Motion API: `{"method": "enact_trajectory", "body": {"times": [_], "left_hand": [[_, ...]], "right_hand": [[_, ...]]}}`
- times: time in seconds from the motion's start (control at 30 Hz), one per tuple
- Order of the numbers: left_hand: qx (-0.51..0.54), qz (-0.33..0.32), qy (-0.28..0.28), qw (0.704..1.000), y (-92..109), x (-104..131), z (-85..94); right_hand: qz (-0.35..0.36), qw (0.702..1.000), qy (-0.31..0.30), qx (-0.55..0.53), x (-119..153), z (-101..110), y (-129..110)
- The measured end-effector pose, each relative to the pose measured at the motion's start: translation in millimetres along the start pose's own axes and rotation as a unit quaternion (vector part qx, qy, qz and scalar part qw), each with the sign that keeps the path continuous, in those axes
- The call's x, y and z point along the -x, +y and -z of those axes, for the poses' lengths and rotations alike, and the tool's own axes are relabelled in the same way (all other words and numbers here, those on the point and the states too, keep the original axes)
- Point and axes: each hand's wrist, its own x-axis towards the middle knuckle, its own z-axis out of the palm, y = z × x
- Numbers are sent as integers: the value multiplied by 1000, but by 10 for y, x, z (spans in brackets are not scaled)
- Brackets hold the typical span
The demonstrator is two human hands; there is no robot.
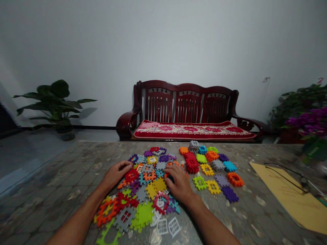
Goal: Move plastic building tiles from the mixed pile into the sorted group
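Note:
A spread of colourful interlocking plastic pieces [141, 216] covers the middle of the patterned table. My left hand [116, 174] rests at the left edge of the spread, fingers curled near a red piece [131, 176]; whether it grips anything is hidden. Over the right side of the spread lies my right hand [178, 180], palm down with bent fingers, beside a yellow piece [159, 184]. A dark piece shows under its thumb side, and I cannot make out whether it is held. Sorted stacks stand to the right, among them a red stack [191, 163] and an orange stack [235, 179].
A yellow paper folder [288, 197] lies on the table [63, 177] at the right, with black-framed glasses [304, 182] on it. Behind the table is a dark red wooden bench [189, 102]. Potted plants stand at left [56, 102] and right [301, 105].

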Motion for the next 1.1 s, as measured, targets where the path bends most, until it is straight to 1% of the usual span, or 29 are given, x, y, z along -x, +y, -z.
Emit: {"method": "enact_trajectory", "body": {"times": [0.1, 0.2, 0.33, 0.43, 0.57, 0.6, 0.67, 0.77, 0.93, 1.03, 1.1], "left_hand": [[11, -3, -9, 1000, 37, 27, 3], [19, 3, -15, 1000, 62, 54, 13], [23, 3, -30, 999, 94, 98, 24], [20, -2, -45, 999, 86, 118, 26], [7, -22, -78, 997, 50, 123, 28], [2, -28, -83, 996, 47, 124, 31], [-10, -38, -83, 996, 46, 126, 36], [-17, -45, -80, 996, 48, 129, 39], [-17, -42, -85, 995, 34, 123, 27], [-11, -42, -75, 996, 33, 115, 22], [-6, -37, -64, 997, 27, 105, 19]], "right_hand": [[-14, 1000, 17, -18, 6, -32, 51], [-24, 999, 27, -10, 15, -13, 60], [0, 999, 31, 26, 32, 70, -53], [38, 999, -6, 27, 51, 107, -229], [86, 991, -105, 14, 76, 73, -434], [89, 988, -124, 12, 81, 55, -460], [77, 987, -140, 12, 87, 18, -477], [57, 989, -132, 13, 87, -29, -458], [82, 992, -99, -3, 76, -76, -436], [85, 995, -55, -13, 73, -86, -414], [68, 997, -13, -25, 66, -90, -372]]}}
